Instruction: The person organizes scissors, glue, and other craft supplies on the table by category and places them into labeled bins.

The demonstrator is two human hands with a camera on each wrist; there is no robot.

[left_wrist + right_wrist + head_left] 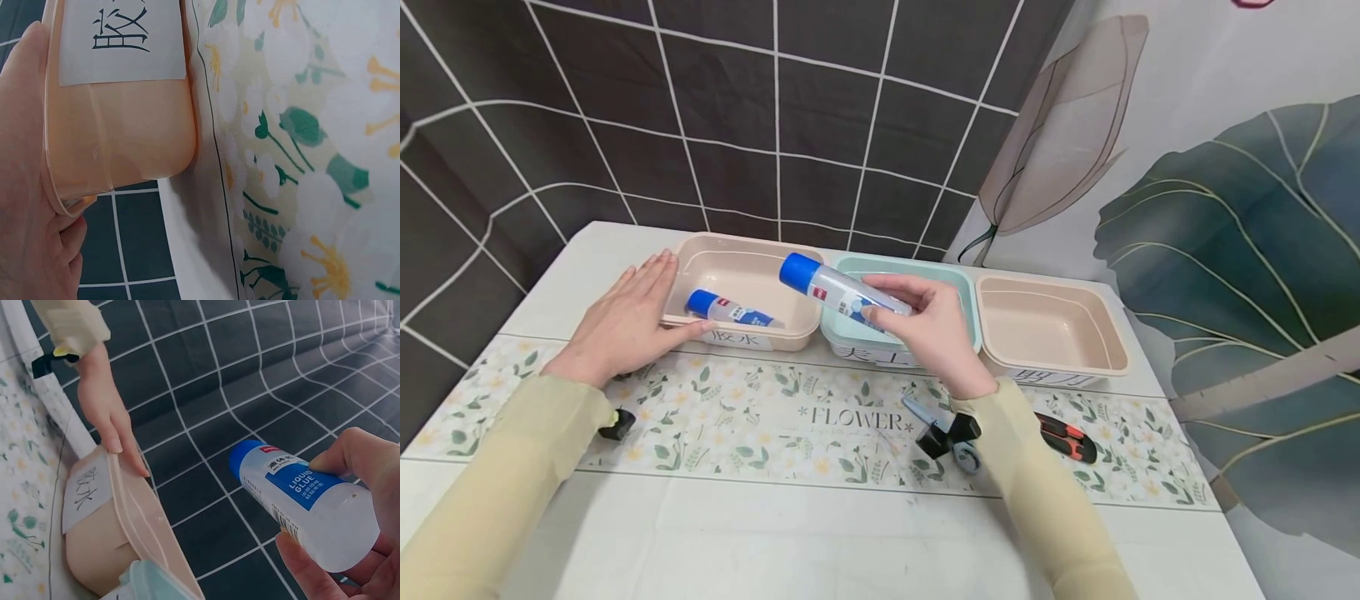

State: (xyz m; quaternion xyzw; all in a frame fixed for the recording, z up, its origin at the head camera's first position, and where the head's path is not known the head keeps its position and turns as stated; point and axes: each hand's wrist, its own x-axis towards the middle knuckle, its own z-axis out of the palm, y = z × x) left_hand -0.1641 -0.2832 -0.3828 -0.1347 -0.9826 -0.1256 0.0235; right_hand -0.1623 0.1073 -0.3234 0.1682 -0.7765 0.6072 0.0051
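Observation:
My right hand [928,321] grips a bottle of liquid glue [842,293] with a blue cap, thumb on one side and fingers on the other. The bottle is held tilted above the table, its cap toward the left pink bin [752,265]. In the right wrist view, the blue label of the glue bottle [299,487] reads LIQUID GLUE. A second, similar glue bottle [730,310] lies inside that bin. My left hand [628,317] rests at the bin's left end, fingers extended along its side and thumb over the front rim.
A mint-green bin [966,304] stands in the middle, partly hidden by my right hand, with another pink bin [1052,321] right of it. Paper labels mark their fronts. Near my right sleeve lie blue-grey scissors [966,457] and a red-and-black handled tool [1071,440].

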